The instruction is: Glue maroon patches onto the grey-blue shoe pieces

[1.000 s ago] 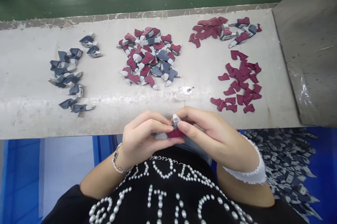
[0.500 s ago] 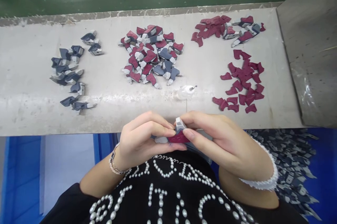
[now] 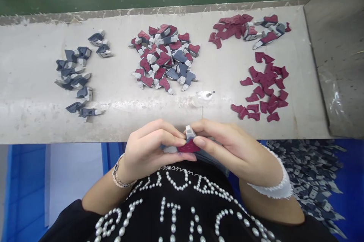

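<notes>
A small heap of dark blue and white plastic pieces (image 3: 74, 71) is laid at the left on a pale, worn bench (image 3: 28, 121). A bigger heap of mixed dark red, blue and white pieces (image 3: 163, 58) is seen in the middle, with a small clear bottle with a thin metal tip (image 3: 201, 99) just below it. Flat dark red pieces (image 3: 264, 86) are spread out at the right.

A small dark red and white piece (image 3: 187, 144) is held just past the bench edge, between the left hand (image 3: 150, 151) and the right hand (image 3: 231, 147). It is pinched from both sides by the fingertips (image 3: 178, 140), pressed close together. It looks light and stiff but could slip, so its edges seem the best place to hold.
</notes>
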`<state>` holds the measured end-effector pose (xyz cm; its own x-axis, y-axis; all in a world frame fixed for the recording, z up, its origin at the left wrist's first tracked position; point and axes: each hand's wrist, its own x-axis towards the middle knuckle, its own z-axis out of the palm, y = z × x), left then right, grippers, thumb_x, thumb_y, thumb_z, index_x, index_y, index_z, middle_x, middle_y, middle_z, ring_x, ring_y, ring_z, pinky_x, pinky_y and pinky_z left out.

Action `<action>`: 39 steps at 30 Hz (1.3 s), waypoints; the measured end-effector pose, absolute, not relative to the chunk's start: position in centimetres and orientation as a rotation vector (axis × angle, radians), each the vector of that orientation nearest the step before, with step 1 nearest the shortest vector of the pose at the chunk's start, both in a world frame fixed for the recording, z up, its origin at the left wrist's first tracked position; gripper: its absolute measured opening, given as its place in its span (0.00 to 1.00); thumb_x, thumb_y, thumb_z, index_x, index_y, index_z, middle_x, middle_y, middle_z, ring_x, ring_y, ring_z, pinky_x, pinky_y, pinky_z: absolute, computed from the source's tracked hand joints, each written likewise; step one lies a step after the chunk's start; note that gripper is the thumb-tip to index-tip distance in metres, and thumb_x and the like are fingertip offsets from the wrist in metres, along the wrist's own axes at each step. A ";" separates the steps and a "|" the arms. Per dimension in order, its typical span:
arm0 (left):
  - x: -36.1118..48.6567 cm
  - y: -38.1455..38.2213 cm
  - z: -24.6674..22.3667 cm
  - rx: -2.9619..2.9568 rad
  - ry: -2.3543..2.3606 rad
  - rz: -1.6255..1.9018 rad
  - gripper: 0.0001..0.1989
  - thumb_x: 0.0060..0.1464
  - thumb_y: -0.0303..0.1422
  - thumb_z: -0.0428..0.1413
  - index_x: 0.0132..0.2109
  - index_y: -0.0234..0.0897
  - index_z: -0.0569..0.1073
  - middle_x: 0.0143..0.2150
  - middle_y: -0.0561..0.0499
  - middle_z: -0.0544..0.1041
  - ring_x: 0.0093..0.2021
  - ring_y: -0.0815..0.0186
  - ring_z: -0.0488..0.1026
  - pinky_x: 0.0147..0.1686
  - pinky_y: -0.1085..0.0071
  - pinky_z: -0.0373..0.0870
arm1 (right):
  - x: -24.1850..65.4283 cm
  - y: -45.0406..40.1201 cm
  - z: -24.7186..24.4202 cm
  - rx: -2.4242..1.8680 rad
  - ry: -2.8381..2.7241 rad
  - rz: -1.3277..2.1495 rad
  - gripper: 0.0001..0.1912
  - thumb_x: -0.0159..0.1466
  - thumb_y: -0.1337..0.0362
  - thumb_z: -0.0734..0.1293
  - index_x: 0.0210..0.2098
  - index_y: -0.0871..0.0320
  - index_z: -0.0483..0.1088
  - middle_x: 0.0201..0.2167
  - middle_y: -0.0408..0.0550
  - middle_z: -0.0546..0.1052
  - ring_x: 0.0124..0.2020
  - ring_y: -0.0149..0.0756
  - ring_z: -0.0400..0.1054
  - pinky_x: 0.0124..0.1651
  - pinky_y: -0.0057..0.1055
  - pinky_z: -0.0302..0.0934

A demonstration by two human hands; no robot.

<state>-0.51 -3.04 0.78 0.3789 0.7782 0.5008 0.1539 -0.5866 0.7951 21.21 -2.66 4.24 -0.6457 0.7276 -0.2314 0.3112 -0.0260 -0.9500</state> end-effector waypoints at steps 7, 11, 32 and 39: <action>-1.0 -2.9 1.3 1.957 0.719 1.158 0.15 0.46 0.32 0.71 0.38 0.32 0.75 0.33 0.50 0.79 0.31 0.69 0.80 0.31 0.75 0.83 | 21.7 -3.1 5.1 -1.066 -2.004 1.722 0.08 0.74 0.64 0.57 0.45 0.57 0.67 0.32 0.43 0.75 0.34 0.34 0.71 0.37 0.31 0.62; -1.0 -3.0 1.6 1.983 0.657 1.137 0.15 0.46 0.30 0.71 0.38 0.30 0.75 0.34 0.48 0.79 0.31 0.68 0.80 0.32 0.73 0.84 | 21.5 -3.1 5.3 -1.039 -2.068 1.602 0.08 0.71 0.68 0.58 0.42 0.60 0.68 0.30 0.42 0.73 0.28 0.30 0.66 0.31 0.29 0.58; -0.8 -2.9 1.7 2.085 0.720 1.235 0.12 0.51 0.33 0.69 0.41 0.36 0.77 0.34 0.50 0.82 0.30 0.67 0.82 0.31 0.77 0.85 | 21.9 -2.8 5.0 -0.948 -1.860 1.746 0.07 0.73 0.66 0.61 0.49 0.57 0.68 0.38 0.44 0.77 0.40 0.33 0.73 0.43 0.29 0.66; -1.1 -2.8 2.1 2.142 0.734 1.195 0.11 0.52 0.29 0.69 0.42 0.35 0.77 0.35 0.48 0.83 0.31 0.65 0.83 0.32 0.76 0.85 | 21.5 -2.6 4.6 -0.942 -1.728 1.777 0.05 0.73 0.65 0.61 0.44 0.58 0.69 0.36 0.44 0.76 0.35 0.31 0.71 0.38 0.28 0.66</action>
